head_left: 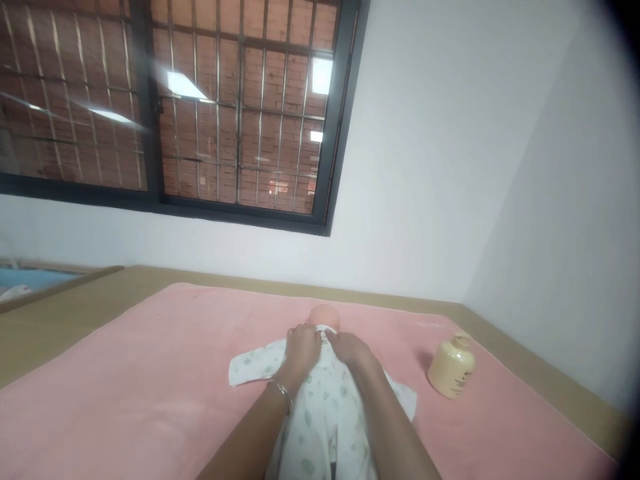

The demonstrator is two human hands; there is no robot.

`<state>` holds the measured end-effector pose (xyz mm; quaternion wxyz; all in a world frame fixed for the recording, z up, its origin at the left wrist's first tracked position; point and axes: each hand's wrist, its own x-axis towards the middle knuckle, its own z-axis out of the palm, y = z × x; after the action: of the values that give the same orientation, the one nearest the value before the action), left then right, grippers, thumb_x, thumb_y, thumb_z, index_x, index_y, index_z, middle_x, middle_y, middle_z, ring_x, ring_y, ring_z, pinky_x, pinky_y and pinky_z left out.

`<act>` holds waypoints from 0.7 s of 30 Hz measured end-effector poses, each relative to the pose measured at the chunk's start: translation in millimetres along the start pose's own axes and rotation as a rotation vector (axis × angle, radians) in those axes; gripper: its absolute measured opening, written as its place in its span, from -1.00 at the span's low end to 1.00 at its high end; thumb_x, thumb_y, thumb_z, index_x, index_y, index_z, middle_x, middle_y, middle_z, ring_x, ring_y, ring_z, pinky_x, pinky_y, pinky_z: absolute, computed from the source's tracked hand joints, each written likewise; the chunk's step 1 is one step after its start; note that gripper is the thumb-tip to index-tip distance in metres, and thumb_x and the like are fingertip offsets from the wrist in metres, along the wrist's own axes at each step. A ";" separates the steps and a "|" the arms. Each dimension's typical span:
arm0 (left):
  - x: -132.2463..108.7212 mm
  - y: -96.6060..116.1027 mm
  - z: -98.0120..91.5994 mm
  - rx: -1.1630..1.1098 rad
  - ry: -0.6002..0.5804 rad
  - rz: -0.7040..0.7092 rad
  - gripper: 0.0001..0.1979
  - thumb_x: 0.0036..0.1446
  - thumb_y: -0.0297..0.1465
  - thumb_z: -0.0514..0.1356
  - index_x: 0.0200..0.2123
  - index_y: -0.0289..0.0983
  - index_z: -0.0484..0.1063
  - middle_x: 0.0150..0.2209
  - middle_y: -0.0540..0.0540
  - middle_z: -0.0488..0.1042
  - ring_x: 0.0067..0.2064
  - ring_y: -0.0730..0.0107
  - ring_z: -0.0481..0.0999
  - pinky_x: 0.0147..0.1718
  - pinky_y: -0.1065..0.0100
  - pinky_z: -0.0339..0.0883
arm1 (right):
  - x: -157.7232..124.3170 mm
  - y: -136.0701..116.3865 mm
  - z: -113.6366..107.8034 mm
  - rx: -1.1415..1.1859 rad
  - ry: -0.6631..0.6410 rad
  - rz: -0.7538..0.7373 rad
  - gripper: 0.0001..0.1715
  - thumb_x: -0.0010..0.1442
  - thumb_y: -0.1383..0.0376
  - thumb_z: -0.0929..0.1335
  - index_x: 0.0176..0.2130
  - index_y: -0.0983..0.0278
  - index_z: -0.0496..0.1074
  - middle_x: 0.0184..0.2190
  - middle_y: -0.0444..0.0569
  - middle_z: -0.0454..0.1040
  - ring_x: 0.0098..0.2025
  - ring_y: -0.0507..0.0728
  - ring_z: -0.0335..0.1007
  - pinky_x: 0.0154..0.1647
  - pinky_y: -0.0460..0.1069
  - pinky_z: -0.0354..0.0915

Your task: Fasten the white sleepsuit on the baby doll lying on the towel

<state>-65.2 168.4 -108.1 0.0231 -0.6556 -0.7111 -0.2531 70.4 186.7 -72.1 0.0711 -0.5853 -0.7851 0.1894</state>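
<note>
Clothes, baby-sized and white with little green shapes, lie long-ways on the pink mat that covers much of the worktop. From where I stand, they run in a line from the person's side toward the far edge, with the collar at the far end. Just past the collar is something round and pink, like the top of a doll's head, on the side of the far edge. The left hand and the right hand are both on the cloth, one on each side of the collar, so the collar sits right between them and neither hand is nearer to it. Both look to be pinching the cloth there, with bent fingers, though I can't see all the fingertips. One sleeve pokes out past the left hand, toward the left edge. The other sleeve peeks out beside the right arm, toward the right edge. A yellow bottle is on the mat near the right edge, apart from the right hand.
</note>
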 end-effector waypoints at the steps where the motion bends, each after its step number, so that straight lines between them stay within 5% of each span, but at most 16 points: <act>1: 0.4 -1.1 1.1 -0.009 -0.014 -0.026 -0.64 0.22 -0.31 -0.12 -0.30 -0.29 0.45 -0.23 -0.20 0.49 -0.13 0.21 0.41 -0.13 0.23 0.09 | -0.7 0.0 -0.5 0.008 0.007 0.006 -0.18 0.26 -0.05 -0.07 -0.05 0.38 0.43 -0.04 0.21 0.41 -0.02 0.26 0.34 -0.05 0.08 0.19; 5: 2.9 -6.5 4.6 -0.022 -0.055 -0.088 -0.61 0.22 -0.23 -0.12 -0.28 -0.27 0.46 -0.21 -0.20 0.49 -0.13 0.15 0.41 -0.10 0.15 0.07 | -14.6 -9.1 -8.0 -0.017 0.062 -0.044 -0.24 0.24 -0.06 -0.04 -0.12 0.30 0.47 -0.11 0.16 0.46 -0.08 0.27 0.37 -0.10 0.09 0.21; 11: 1.8 -4.7 4.8 -0.017 0.059 0.053 -0.64 0.24 -0.34 -0.13 -0.34 -0.26 0.45 -0.24 -0.17 0.49 -0.11 0.24 0.40 -0.03 0.19 0.00 | -8.9 -1.1 -4.2 0.004 0.005 -0.025 -0.19 0.23 -0.11 -0.04 -0.09 0.34 0.46 -0.09 0.20 0.44 -0.07 0.28 0.37 -0.08 0.08 0.20; 17: 4.7 -9.2 9.3 -0.059 -0.070 -0.149 -0.60 0.18 -0.18 -0.09 -0.25 -0.27 0.45 -0.19 -0.21 0.48 -0.10 0.12 0.40 -0.09 0.15 0.07 | -6.9 3.5 -7.5 0.074 0.036 -0.045 -0.13 0.23 -0.12 -0.09 -0.09 0.36 0.46 -0.09 0.20 0.44 -0.06 0.24 0.37 -0.08 0.04 0.20; 21: 3.2 -6.9 5.6 -0.042 -0.052 -0.089 -0.60 0.22 -0.22 -0.12 -0.28 -0.27 0.45 -0.21 -0.21 0.49 -0.11 0.16 0.41 -0.09 0.18 0.07 | -10.4 -9.2 -6.1 0.021 0.083 -0.088 -0.10 0.23 -0.12 -0.12 -0.13 0.33 0.48 -0.14 0.19 0.47 -0.10 0.25 0.39 -0.10 0.07 0.20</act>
<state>-70.6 173.5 -114.1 -0.0204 -0.6299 -0.7345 -0.2516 67.4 175.9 -61.9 0.1179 -0.5567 -0.8046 0.1698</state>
